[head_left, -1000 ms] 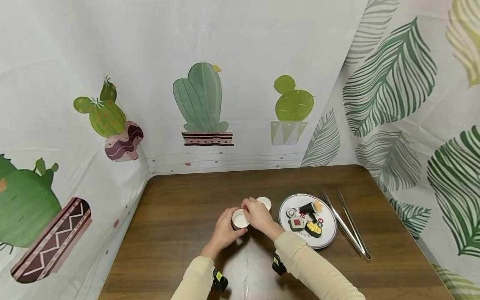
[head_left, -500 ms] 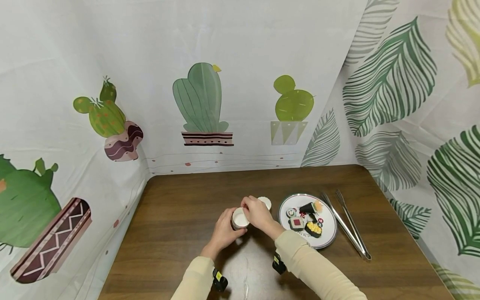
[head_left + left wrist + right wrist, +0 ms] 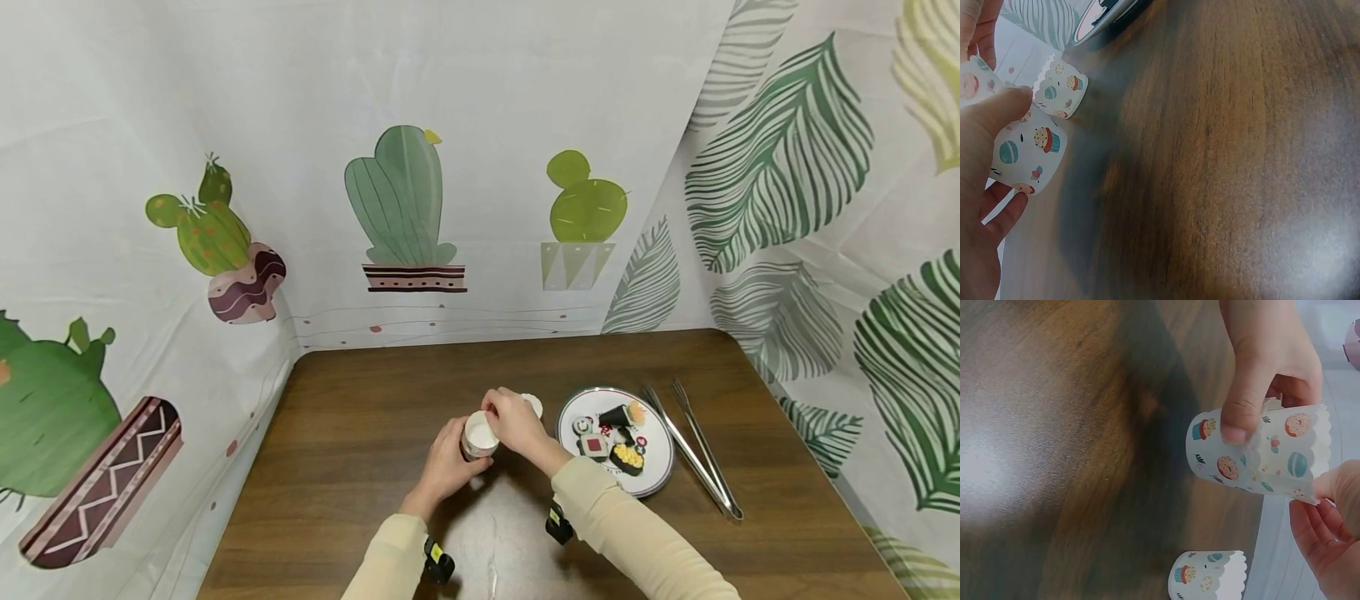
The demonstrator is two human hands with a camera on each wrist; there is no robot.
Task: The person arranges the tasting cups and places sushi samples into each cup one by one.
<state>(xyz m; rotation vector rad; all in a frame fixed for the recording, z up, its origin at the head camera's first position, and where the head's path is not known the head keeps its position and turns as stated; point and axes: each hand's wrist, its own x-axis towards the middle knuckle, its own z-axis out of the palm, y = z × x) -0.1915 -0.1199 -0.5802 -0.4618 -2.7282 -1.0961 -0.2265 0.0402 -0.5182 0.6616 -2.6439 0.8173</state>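
Observation:
My left hand (image 3: 444,467) grips nested paper baking cups printed with cupcakes and macarons, its thumb on the side of the outer cup (image 3: 1210,450). The inner cup (image 3: 1294,437) sticks out well above the outer one's rim. With thumb and fingertips, my right hand (image 3: 1335,519) pinches the inner cup's scalloped edge. Both hands hold the cups over the middle of the table, mouth upward in the head view. A separate paper cup (image 3: 1063,90) of the same print stands on the table just beyond; my right hand partly hides it in the head view.
Right of the hands is a white plate (image 3: 654,460) with a dark rim, bearing several sushi pieces, among them a hand roll (image 3: 617,416). Metal tongs (image 3: 686,447) lie spread beside the plate. A printed cloth (image 3: 495,317) hangs behind the wooden table (image 3: 360,417).
The inner cup has risen slightly out of the outer one, with the right hand at its edge shifting a little upward. The left hand has barely moved.

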